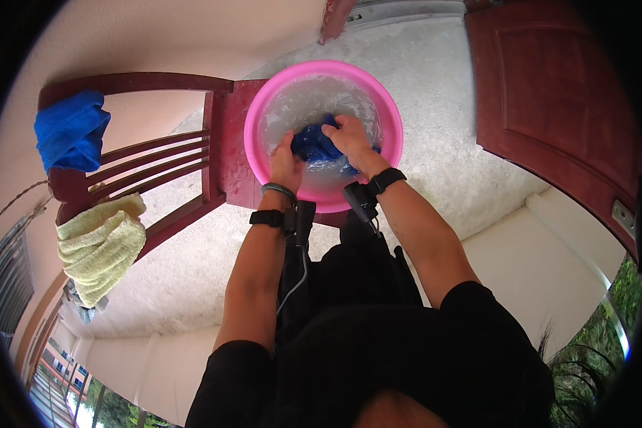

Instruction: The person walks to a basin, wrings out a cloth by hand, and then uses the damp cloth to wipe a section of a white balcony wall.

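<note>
A pink plastic basin (253,123) holds cloudy, sudsy water and stands on the seat of a dark red wooden chair (241,115). In the water lies a dark blue wet cloth (314,143). My right hand (349,138) grips the cloth's upper right part between thumb and fingers. At the cloth's left edge is my left hand (287,163), its thumb raised and its other fingers partly hidden; whether it grips the cloth is unclear. Both wrists bear black straps with small devices.
A blue towel (72,131) and a pale yellow towel (101,246) hang over the chair's backrest on the left. A dark red door (556,85) stands at the right. Pale walls border the concrete floor (433,107).
</note>
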A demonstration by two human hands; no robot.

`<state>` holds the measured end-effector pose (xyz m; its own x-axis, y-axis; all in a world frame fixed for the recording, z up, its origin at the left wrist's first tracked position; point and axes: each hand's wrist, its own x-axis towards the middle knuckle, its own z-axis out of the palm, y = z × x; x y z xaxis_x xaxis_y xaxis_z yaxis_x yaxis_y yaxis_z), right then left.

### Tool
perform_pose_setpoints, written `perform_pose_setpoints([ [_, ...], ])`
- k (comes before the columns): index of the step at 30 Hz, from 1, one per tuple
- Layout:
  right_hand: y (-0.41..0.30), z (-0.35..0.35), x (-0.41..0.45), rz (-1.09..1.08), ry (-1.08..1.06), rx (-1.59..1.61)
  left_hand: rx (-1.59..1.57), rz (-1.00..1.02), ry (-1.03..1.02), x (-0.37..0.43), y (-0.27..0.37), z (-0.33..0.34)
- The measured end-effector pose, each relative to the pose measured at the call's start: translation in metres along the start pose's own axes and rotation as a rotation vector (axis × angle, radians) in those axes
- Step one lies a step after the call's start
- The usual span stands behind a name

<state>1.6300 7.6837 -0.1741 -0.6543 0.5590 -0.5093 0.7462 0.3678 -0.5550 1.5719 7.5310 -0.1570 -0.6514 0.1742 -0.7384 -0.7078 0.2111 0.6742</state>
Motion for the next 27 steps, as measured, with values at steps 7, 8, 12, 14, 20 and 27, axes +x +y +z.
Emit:
perform_pose_setpoints([
  [7,-0.075,-0.006,-0.091,-0.261,0.007,0.491,-0.557,-0.298,-0.075,-0.015,0.02,0.006],
  [8,-0.081,-0.008,-0.098,-0.336,0.109,0.447,-0.625,-0.219,-0.233,-0.017,0.019,0.006],
  [12,-0.083,-0.02,-0.071,-0.297,0.205,0.17,-0.726,-0.133,-0.34,-0.042,0.031,0.018],
  [14,-0.069,-0.026,-0.034,-0.195,0.238,0.159,-0.751,-0.08,-0.329,-0.052,0.04,0.031],
  [20,-0.085,-0.008,-0.083,-0.339,0.149,0.223,-0.686,-0.212,-0.259,-0.043,0.059,0.018],
  [27,-0.068,-0.019,-0.033,-0.079,0.227,0.099,-0.647,-0.147,-0.312,-0.057,0.037,0.029],
])
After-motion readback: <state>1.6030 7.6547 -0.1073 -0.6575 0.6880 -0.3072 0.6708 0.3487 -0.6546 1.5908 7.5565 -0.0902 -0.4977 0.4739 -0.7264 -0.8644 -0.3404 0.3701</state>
